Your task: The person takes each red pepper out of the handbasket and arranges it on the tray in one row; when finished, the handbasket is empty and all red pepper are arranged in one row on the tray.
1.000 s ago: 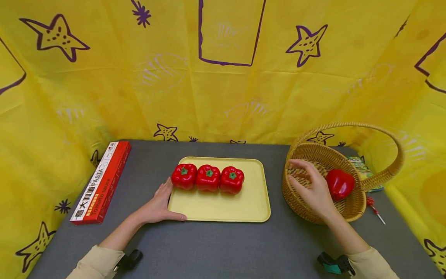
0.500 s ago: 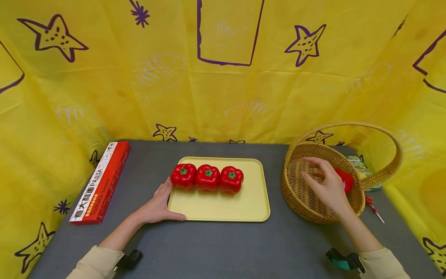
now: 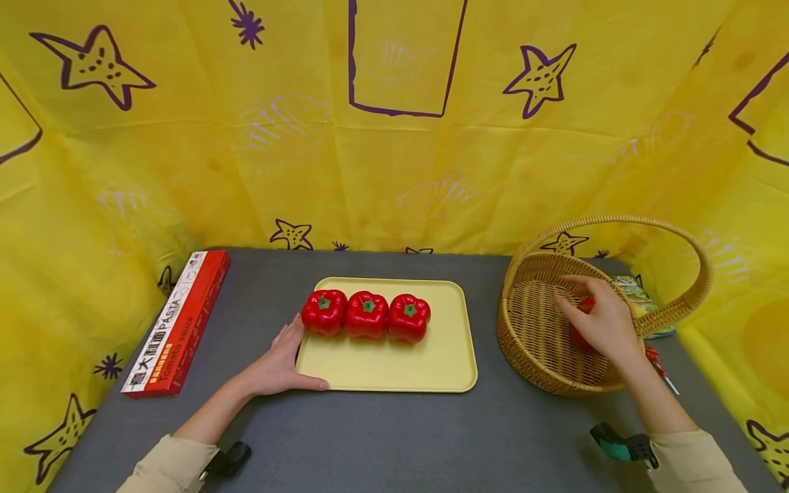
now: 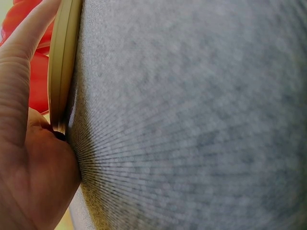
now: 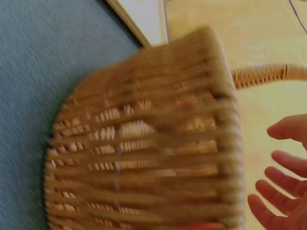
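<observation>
Setting: grey table walled on three sides by yellow cloth printed with purple stars. All positions are given from the yellow tray, which lies at the table's middle.

Far left of the tray: a long red pasta box, lying flat along the table's left edge.

At the tray's left front corner: left hand, palm down, fingers straight along the tray's left rim, thumb along its front rim. It presses against the tray without gripping; the left wrist view shows the rim between thumb and fingers.

On the tray, rear half: three red peppers in a row, side by side and touching, green stems up.

Right of the tray, apart from it: wicker basket with a hoop handle. Inside it is a fourth red pepper, mostly hidden under the right hand. That hand reaches in over the pepper with spread, bent fingers; whether they have closed on it cannot be told.

Beyond the basket: a green packet and a small red-handled tool, both partly hidden.
</observation>
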A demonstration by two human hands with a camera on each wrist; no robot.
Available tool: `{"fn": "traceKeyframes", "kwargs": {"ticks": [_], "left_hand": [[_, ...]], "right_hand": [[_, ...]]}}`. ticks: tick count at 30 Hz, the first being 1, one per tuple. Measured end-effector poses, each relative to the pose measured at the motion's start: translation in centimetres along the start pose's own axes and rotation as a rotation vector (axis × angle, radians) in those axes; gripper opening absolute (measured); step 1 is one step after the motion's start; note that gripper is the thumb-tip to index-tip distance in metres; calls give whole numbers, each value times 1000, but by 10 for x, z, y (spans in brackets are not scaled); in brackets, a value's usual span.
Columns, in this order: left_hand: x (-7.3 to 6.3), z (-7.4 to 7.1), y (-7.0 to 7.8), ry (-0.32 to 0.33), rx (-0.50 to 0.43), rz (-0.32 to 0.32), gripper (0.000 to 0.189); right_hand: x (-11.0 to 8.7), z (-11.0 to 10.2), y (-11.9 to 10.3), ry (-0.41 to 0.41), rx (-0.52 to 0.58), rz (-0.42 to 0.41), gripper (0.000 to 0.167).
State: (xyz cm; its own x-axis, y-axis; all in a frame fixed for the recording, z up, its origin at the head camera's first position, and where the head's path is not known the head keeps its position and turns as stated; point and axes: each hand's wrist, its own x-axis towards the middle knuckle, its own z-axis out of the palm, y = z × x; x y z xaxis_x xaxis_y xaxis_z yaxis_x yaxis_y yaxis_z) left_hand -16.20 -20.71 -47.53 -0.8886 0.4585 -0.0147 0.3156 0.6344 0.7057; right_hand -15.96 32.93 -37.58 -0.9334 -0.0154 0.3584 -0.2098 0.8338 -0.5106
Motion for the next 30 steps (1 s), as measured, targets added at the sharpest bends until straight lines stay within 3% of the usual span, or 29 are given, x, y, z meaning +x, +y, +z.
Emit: {"fn": "traceKeyframes", "kwargs": {"ticks": [13, 23, 30], "left_hand": [[-1, 1, -1, 5, -5, 4, 128], [0, 0, 0, 5, 1, 7, 128], [-1, 0, 1, 1, -3, 1, 129]], "right_hand": [[16, -18, 20, -114, -132, 60, 46], [31, -34, 27, -395, -302, 195, 71], [39, -40, 33, -507, -401, 226, 72]]}}
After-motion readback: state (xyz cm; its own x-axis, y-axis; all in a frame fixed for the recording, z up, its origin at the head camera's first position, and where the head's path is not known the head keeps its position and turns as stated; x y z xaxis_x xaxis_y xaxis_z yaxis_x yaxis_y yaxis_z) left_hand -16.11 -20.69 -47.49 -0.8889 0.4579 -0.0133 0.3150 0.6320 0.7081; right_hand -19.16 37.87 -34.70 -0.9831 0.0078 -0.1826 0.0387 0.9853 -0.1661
